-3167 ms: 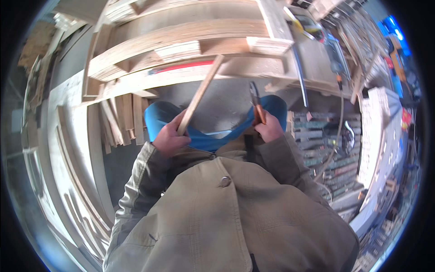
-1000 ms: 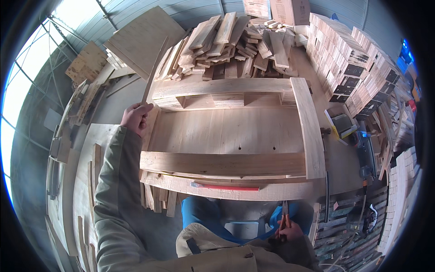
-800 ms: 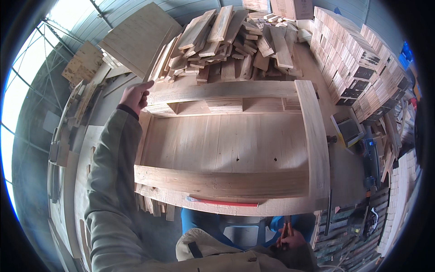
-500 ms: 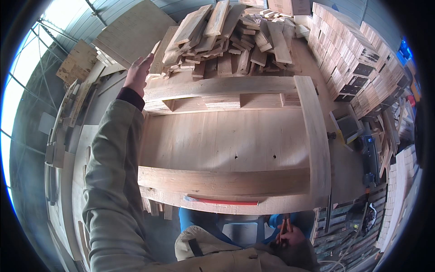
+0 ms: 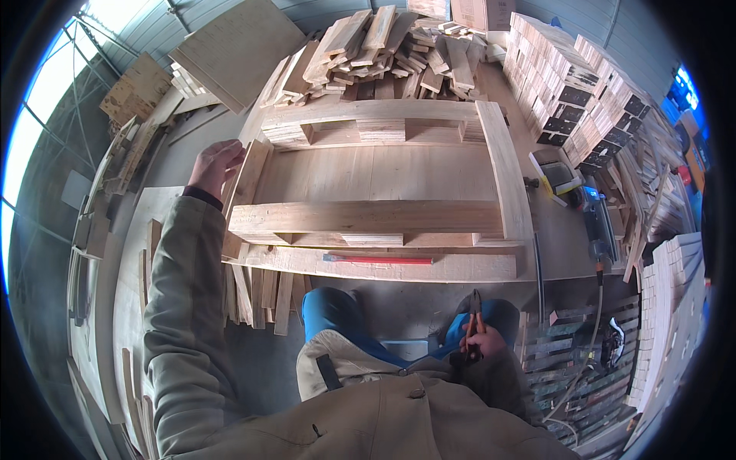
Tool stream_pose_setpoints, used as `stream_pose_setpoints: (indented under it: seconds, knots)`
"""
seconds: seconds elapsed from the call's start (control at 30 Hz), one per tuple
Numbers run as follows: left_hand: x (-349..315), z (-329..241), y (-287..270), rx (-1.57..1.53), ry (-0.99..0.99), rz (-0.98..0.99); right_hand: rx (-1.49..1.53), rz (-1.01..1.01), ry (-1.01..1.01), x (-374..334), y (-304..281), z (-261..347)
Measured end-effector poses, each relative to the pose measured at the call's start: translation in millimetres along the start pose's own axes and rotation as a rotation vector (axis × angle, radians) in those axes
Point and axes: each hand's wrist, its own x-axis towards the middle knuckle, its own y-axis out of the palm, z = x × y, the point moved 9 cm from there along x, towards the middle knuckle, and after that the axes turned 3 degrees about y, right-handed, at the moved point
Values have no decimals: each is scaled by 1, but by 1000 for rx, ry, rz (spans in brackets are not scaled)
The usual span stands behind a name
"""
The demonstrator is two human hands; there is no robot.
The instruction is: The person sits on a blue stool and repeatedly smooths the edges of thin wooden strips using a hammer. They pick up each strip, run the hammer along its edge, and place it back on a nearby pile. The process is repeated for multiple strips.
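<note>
The left hand has bent fingers beside the wooden frame; I cannot tell if it holds or touches anything. A red stick lies in front. The pliers sit in the right hand's grip, near the leg; keeping the tips off it seems wise. Marks on the stacked blocks are too small to read.

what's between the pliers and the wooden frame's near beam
In the head view, a wooden plank lies between, with a slim red tool on it, left of the pliers.

boards behind frame, pliers before it, block stacks rear right
</note>
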Motion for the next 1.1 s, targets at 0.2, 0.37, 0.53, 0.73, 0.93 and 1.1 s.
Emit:
stream_pose_setpoints:
  seconds: [0.2, 0.37, 0.53, 0.73, 0.93, 1.1]
  knots:
    - [-80, 46, -37, -2, -21, -53, 10, -8, -20, -3, 0, -2]
    - [-117, 113, -71, -101, -168, -152, 1, -43, 11, 0, -2, -6]
    - [-123, 161, -107, 0, -141, -234, -5, -67, 22, -1, 3, -3]
    - [-111, 160, -108, 92, 39, -318, -28, -95, 21, -5, 5, 2]
    - [-106, 88, -22, 86, 319, -148, 25, -54, -7, -5, 7, 1]
    - [-132, 16, 81, 211, 417, 12, 66, -10, -53, -17, 11, 10]
